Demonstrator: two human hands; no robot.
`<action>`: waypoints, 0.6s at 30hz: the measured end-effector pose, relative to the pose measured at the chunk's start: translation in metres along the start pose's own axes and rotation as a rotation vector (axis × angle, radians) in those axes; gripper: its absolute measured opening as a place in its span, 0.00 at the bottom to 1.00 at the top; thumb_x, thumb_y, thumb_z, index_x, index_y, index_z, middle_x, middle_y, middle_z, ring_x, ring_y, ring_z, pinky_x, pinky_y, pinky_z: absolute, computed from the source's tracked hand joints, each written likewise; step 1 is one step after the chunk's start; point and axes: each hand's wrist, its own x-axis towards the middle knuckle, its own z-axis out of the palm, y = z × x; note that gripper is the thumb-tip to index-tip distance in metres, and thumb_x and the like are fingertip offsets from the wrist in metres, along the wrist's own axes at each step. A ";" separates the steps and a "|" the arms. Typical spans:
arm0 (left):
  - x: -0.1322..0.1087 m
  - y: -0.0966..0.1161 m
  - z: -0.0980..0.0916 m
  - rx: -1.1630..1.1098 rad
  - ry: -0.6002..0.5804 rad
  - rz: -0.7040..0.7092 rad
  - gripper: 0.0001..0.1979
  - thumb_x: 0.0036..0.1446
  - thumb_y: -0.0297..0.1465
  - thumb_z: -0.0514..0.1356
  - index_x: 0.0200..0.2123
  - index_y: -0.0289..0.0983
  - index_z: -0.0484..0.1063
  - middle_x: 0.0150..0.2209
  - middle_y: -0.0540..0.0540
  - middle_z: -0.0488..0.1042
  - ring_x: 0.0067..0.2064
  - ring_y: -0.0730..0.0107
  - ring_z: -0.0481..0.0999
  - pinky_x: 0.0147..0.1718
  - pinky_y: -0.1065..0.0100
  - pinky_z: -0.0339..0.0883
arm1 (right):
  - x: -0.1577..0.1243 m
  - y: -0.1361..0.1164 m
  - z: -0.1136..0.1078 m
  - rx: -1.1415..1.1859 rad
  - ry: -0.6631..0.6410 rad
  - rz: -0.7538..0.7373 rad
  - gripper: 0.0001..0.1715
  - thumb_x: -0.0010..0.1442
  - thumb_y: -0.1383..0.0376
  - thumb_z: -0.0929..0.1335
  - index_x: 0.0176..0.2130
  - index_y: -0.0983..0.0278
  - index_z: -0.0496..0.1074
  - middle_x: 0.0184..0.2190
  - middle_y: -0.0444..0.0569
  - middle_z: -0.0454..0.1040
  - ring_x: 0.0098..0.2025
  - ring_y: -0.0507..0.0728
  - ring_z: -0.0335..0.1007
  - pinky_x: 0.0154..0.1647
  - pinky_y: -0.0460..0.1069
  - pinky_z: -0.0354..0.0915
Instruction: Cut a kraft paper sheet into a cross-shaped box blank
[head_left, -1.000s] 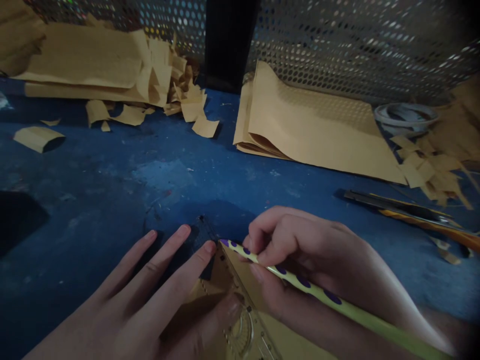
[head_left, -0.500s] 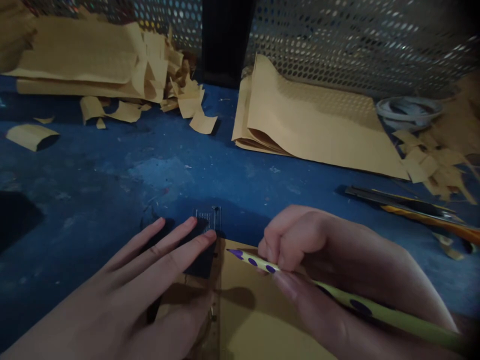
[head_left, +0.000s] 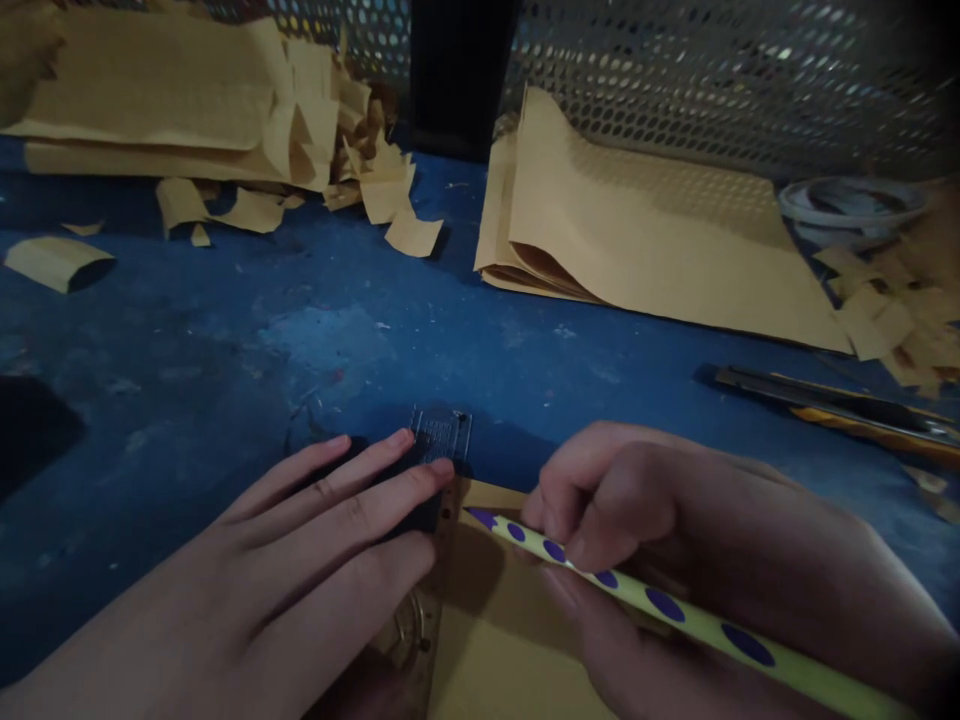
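Note:
A yellow pencil point(head_left: 664, 604) with purple spots and a purple tip is pinched in my right hand point(head_left: 637, 510). Its tip points left, close beside the edge of a clear plastic ruler point(head_left: 442, 530); whether it touches the paper I cannot tell. My left hand point(head_left: 322, 560) lies flat over the ruler, fingers stretched and slightly apart, covering much of it. Under the ruler and to its right is a sheet of brown paper point(head_left: 495, 640), partly hidden by both hands. The ruler's far end sticks out past the sheet onto the blue table point(head_left: 450, 340).
Folded brown paper point(head_left: 660, 230) lies at the back right, with more stacked paper point(head_left: 150, 90) at the back left. Paper scraps point(head_left: 382, 180) lie around both. A cutter-like tool point(head_left: 840, 400) and a white roll point(head_left: 855, 210) are at the right. Perforated metal point(head_left: 660, 80) stands behind.
The pencil in my right hand has tilted and turned, showing more of its spotted shaft. My left thumb has moved in nearer the forefinger. The camera view has shifted slightly.

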 end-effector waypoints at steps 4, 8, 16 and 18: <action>0.000 0.000 -0.001 0.020 -0.027 0.016 0.25 0.74 0.38 0.59 0.71 0.47 0.70 0.80 0.57 0.58 0.79 0.62 0.64 0.82 0.60 0.48 | -0.001 0.001 -0.004 -0.031 -0.040 -0.021 0.24 0.47 0.81 0.73 0.34 0.56 0.63 0.34 0.32 0.76 0.25 0.45 0.71 0.35 0.43 0.76; 0.001 -0.001 0.000 0.013 -0.032 0.017 0.24 0.74 0.36 0.58 0.70 0.47 0.70 0.80 0.58 0.56 0.79 0.65 0.63 0.83 0.61 0.45 | 0.004 0.001 -0.005 -0.053 -0.046 -0.042 0.23 0.46 0.80 0.72 0.34 0.56 0.63 0.34 0.33 0.78 0.25 0.45 0.72 0.29 0.43 0.72; -0.004 -0.005 -0.004 -0.002 -0.096 0.017 0.30 0.72 0.38 0.61 0.74 0.48 0.66 0.80 0.56 0.58 0.78 0.58 0.66 0.82 0.61 0.46 | 0.007 0.000 -0.005 -0.099 -0.039 -0.035 0.20 0.47 0.79 0.71 0.31 0.57 0.64 0.33 0.30 0.78 0.26 0.43 0.75 0.24 0.39 0.66; -0.005 -0.005 -0.004 -0.051 -0.083 -0.017 0.32 0.70 0.38 0.63 0.75 0.50 0.65 0.80 0.58 0.57 0.78 0.60 0.66 0.82 0.63 0.45 | 0.006 0.000 -0.007 -0.107 -0.041 -0.023 0.20 0.47 0.79 0.72 0.32 0.57 0.64 0.34 0.30 0.79 0.26 0.43 0.75 0.23 0.40 0.66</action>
